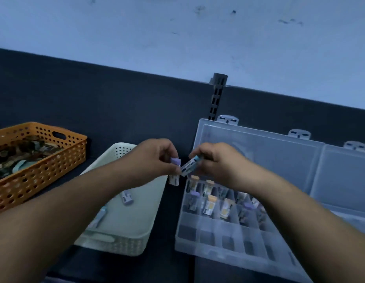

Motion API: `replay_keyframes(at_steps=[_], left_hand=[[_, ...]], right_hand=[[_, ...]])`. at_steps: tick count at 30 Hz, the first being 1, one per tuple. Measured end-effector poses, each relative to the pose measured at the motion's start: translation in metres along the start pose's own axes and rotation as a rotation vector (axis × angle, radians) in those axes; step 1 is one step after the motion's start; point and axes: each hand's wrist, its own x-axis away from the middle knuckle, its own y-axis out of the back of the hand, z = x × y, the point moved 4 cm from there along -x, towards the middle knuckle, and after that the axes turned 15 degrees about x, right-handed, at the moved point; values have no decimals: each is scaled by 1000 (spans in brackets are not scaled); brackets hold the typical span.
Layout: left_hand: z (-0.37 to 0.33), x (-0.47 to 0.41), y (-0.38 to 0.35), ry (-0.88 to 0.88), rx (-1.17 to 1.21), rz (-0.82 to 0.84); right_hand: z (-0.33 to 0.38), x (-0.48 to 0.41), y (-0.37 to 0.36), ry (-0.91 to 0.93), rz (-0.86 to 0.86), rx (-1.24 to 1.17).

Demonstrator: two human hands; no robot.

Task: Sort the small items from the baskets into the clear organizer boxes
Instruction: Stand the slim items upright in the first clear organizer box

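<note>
Purple-capped tube (pixel 175 170), head view: held upright in the left hand (pixel 155 158), fingers clamped round it, over the gap between the white basket (pixel 124 245) at 7 o'clock and the clear organizer box (pixel 189 249) at 5 o'clock. The right hand (pixel 216 160) pinches a tilted blue-capped tube (pixel 190 164), its lower end just beside the purple one. Step, as judged: carrying picks to the organizer. The next move calls for matching each tube to a compartment by cap colour.

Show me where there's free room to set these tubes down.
In the organizer, the near row of slots is bare; in the white basket, the right half is. The organizer's far rows are crowded with tubes.
</note>
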Motion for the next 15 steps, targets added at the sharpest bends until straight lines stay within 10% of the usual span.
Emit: replay_keyframes(at_steps=[15], left_hand=[[-70, -36, -182, -92, 123, 242]], right_hand=[[-143, 141, 70, -325, -168, -111]])
